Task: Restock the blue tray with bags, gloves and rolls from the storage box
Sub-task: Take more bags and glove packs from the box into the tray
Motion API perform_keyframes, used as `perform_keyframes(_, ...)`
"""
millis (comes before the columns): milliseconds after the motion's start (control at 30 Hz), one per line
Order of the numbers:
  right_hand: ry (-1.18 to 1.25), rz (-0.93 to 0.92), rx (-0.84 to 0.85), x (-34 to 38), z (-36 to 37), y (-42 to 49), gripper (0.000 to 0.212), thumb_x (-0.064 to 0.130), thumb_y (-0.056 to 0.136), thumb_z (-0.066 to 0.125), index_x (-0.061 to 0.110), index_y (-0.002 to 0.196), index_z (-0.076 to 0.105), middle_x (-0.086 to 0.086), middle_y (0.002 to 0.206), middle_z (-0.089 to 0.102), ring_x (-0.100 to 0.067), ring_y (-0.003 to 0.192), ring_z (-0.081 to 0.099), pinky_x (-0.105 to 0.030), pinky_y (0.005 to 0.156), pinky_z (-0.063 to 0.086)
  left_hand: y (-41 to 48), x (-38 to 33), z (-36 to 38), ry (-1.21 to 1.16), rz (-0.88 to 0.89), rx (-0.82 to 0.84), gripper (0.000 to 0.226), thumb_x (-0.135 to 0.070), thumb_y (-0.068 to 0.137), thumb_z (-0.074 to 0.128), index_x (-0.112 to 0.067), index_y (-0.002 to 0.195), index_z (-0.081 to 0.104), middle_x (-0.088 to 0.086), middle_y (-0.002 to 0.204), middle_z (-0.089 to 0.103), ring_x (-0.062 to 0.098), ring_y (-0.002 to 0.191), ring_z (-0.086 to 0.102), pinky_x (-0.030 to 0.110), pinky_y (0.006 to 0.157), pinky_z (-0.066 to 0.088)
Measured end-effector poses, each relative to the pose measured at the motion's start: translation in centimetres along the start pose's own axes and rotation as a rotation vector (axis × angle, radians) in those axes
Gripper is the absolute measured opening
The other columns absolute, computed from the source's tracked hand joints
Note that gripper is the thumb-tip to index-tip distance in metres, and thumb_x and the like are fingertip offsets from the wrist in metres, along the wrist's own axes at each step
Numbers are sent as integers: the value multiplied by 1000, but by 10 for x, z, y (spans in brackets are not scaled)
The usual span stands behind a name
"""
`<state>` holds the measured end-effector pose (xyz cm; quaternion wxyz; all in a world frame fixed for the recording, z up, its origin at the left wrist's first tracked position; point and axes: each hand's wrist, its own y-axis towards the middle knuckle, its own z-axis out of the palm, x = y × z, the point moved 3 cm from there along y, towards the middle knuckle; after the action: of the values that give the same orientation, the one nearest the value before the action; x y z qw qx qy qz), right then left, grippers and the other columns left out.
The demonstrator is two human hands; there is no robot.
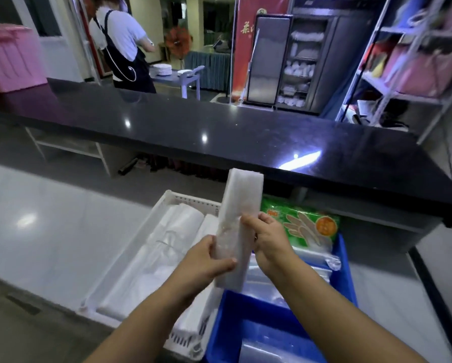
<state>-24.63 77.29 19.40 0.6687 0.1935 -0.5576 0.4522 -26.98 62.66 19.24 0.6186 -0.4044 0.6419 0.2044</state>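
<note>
A long white pack of plastic bags (239, 205) stands nearly upright in the air above the two containers. My left hand (206, 263) grips its lower part from the left. My right hand (268, 239) pinches its right edge at mid-height. Below on the right is the blue tray (346, 273), holding clear plastic bags (267, 284) and a green pack of gloves (306, 224) leaning at its far end. On the left sits the white storage box (167, 197), with white plastic bags (156, 258) lying inside.
A long black counter (219, 127) runs across just beyond the containers. A pink box (10, 56) sits on its far left end. A person in a dark apron (125, 43) stands behind it by stacked plates. Metal shelving (408, 61) fills the right.
</note>
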Motion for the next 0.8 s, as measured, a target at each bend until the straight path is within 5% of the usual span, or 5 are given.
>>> perform_keyframes(200,421,79,-118,11,-51,0,16,13,89,57,4,102,61,-9,72,75,-21,66,72,-33,54,57,13,-15,58,31,110,189,41,-26,70,65,-21,111,63,2,103,72,12,92,68,30,81,57)
perform_keyframes(300,446,32,-131,17,-73,-1,18,14,90,56,7,104,61,-9,79,75,-21,71,73,-36,58,57,29,-19,69,28,132,190,33,-14,67,61,-14,100,66,13,91,72,24,80,67,37,72,55)
perform_keyframes(467,356,51,-205,31,-96,-10,40,11,78,64,4,117,55,-10,81,72,-21,69,71,-39,59,58,55,-28,82,111,163,346,30,4,75,60,-25,81,68,-6,72,68,9,65,60,19,62,48)
perform_keyframes(633,-382,-328,-649,61,-128,-17,90,14,75,74,20,144,17,-8,145,34,-18,129,39,-31,100,38,88,-38,78,458,276,356,24,-4,79,58,-27,79,64,-4,73,66,17,70,61,23,59,48)
perform_keyframes(800,-1648,-614,-290,64,-117,-18,61,25,74,68,24,132,50,-1,138,51,-19,139,31,-40,118,8,101,-42,81,964,509,305,12,-20,82,53,-21,92,60,2,85,66,25,80,60,29,55,37)
